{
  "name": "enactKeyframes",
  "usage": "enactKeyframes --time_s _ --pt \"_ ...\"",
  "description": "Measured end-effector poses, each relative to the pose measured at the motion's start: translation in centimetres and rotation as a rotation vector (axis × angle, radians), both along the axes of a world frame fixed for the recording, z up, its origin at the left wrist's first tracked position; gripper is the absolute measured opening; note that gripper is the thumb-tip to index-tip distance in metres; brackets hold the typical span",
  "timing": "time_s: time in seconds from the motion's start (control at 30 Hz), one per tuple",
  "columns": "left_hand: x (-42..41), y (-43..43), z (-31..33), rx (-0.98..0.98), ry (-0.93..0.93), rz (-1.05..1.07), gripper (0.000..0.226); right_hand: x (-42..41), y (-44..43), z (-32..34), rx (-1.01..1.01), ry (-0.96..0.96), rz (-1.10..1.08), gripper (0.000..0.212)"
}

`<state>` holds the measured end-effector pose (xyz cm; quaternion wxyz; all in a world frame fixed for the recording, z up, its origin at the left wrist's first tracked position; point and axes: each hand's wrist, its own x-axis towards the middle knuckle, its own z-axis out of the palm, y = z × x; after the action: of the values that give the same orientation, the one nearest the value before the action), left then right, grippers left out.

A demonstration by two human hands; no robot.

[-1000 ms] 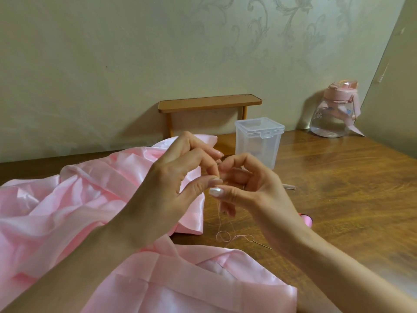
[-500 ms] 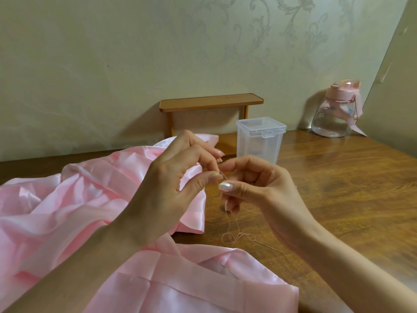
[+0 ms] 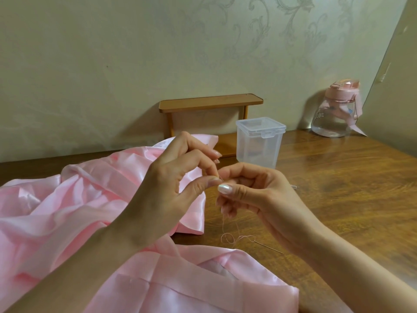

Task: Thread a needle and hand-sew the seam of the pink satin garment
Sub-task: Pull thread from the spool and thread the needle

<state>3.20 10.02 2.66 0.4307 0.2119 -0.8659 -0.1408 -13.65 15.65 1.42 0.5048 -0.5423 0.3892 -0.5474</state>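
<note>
The pink satin garment [image 3: 90,199] lies crumpled over the left and front of the wooden table [image 3: 338,211]. Above its edge my left hand [image 3: 171,188] and my right hand [image 3: 259,193] meet fingertip to fingertip. Each pinches a thin pink thread [image 3: 228,238] between thumb and forefinger, with a short taut piece showing between them. From the right hand the thread hangs down and lies in loops on the table. The loops lead to a needle [image 3: 268,246] lying flat on the wood just below my right wrist.
A clear lidded plastic box [image 3: 259,141] stands behind the hands. Further back, a small wooden shelf [image 3: 209,102] is against the wall. A clear bottle with a pink lid [image 3: 334,114] stands at the back right. A small metal item [image 3: 294,187] peeks out behind my right hand.
My right hand has shifted slightly to the right and its fingers have loosened, baring a short stretch of thread between the fingertips. The needle and loops stay on the table.
</note>
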Motion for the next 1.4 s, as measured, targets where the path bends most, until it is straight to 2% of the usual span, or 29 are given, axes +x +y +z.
enactKeyframes --time_s 0.1,0.27,0.5,0.67,1.07,1.4 --pt "0.0 -0.1 -0.1 -0.036 -0.008 0.015 0.018 -0.1 0.0 0.0 -0.037 0.033 -0.050 0.013" --pt "-0.1 0.1 -0.1 -0.085 -0.038 0.005 0.018 -0.3 -0.1 -0.2 -0.075 0.084 -0.083 0.014" --pt "-0.1 0.0 -0.1 -0.141 -0.086 0.041 0.015 -0.7 -0.3 -0.5 -0.314 0.320 -0.188 0.013" --pt "-0.1 -0.1 -0.2 -0.196 -0.116 0.039 0.011 -0.8 -0.4 -0.6 -0.378 0.435 -0.207 0.010" --pt "0.1 -0.3 0.0 -0.230 -0.163 0.074 0.020 -0.9 -0.4 -0.4 -0.335 0.406 -0.163 0.015" --pt "0.2 -0.1 0.0 -0.238 -0.120 0.033 0.024 -1.1 -0.3 -0.2 -0.298 0.408 -0.157 0.021"
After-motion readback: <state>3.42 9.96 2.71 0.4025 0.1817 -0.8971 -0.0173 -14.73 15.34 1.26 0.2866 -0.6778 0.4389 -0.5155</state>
